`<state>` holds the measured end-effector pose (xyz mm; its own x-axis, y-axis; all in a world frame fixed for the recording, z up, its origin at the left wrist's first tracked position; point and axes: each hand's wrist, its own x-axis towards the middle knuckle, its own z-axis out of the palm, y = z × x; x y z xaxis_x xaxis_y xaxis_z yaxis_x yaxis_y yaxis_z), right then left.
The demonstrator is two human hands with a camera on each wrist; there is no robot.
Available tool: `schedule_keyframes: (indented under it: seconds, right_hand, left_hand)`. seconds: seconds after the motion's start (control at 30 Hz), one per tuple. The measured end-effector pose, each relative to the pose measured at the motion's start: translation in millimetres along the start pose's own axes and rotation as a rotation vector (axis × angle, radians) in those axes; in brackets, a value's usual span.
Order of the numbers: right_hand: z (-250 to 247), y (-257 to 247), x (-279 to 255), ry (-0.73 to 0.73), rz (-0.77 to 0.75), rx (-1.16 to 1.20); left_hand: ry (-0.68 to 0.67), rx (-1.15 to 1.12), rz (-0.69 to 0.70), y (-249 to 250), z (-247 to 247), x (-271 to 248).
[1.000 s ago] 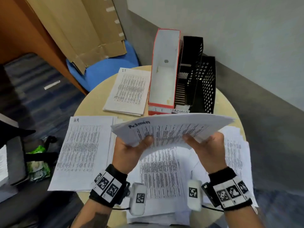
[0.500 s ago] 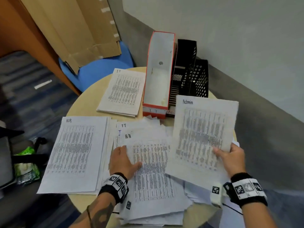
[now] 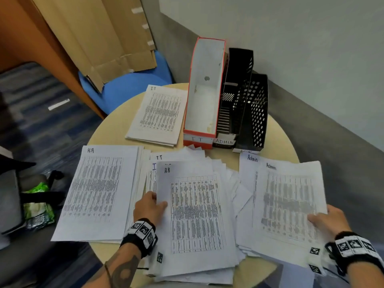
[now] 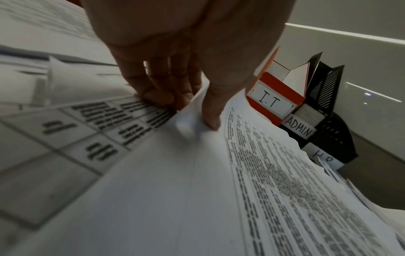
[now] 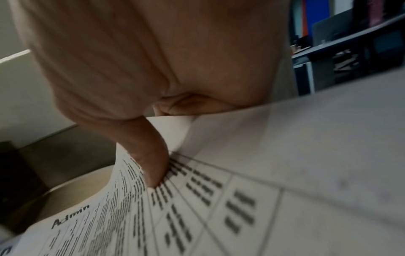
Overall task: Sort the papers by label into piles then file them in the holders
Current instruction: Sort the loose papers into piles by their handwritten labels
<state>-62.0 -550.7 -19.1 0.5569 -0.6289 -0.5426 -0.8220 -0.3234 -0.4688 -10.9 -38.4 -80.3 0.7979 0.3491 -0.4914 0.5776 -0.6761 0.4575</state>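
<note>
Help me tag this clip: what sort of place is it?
Probably an office: file holders labelled IT, Admin and HR stand on a round table by a blue chair, among printed papers.

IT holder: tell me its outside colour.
Orange-red, with a white label; the IT holder shows best in the left wrist view.

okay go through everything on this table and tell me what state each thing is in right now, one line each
Left hand: pinching the top HR sheet.
Right hand: gripping the Admin sheet over the Admin pile.
HR pile: flat.
IT pile: flat.
Red IT holder: upright, empty.
Black holders: upright.
</note>
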Motion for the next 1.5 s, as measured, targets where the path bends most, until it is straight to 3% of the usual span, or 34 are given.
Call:
schedule_keyframes:
  seconds: [0.2, 0.33, 0.4, 0.43, 0.57, 0.63, 0.77, 0.87, 0.97, 1.07, 1.13, 1.23, 1.33, 1.5]
  right_hand:
    - [40.8, -19.9, 5.5, -0.089, -0.036, 0.011]
    - [56.3, -31.2, -7.8, 0.138, -0.034, -0.085]
    - [68.4, -42.4, -26.5, 0.261, -0.106, -0.107]
    - [77.6, -48.6, -36.1, 0.250, -0.169, -0.106]
    - [129.9, -72.9, -78.4, -0.131, -0.446, -0.122]
    - [151.8, -80.5, -91.9, -0.230, -0.501, -0.142]
    - [169.9, -87.4, -99.3, -0.285, -0.434, -0.081]
    - [167.9, -87.7, -96.4, -0.340, -0.356, 0.082]
    - [159.1, -85.8, -92.8, -0.379, -0.294, 0.251]
    - [152.3, -81.0, -89.1, -0.406, -0.276, 0.188]
    - [151.0, -75.5, -86.2, -0.401, -0.280, 0.094]
    - [153.1, -66.2, -85.9, -0.370, -0.297, -0.081]
    - [156.0, -62.5, -92.1, -0.347, -0.317, -0.189]
    - [157.1, -63.8, -103.1, -0.320, -0.267, -0.210]
  left_hand:
    - [0.077, -0.060, 0.012, -9.1, -3.0, -4.1]
    - [0.119, -0.215, 0.007, -11.4, -6.0, -9.7]
    - [0.079, -0.264, 0.008, -8.3, -6.9, -13.3]
    - [0.049, -0.288, 0.009, -7.2, -5.8, -13.2]
    - [-0.138, -0.370, 0.047, -3.0, 0.8, -10.6]
    - [-0.196, -0.406, 0.135, 0.8, -1.8, -13.3]
    - [-0.399, -0.579, 0.331, 11.8, -18.8, -30.1]
    - [-0.486, -0.598, 0.387, 13.5, -20.4, -34.4]
    - [-0.397, -0.563, 0.314, 16.6, -14.7, -31.4]
    - [-0.087, -0.343, 0.195, 15.4, -3.6, -13.1]
    - [0.012, -0.197, 0.131, 15.5, 2.7, 2.0]
    - [-0.031, -0.014, 0.093, 24.9, 10.0, 13.4]
    - [-0.055, -0.064, 0.021, 34.0, 14.3, 15.6]
    - [0.016, -0.049, -0.016, 36.0, 16.2, 6.4]
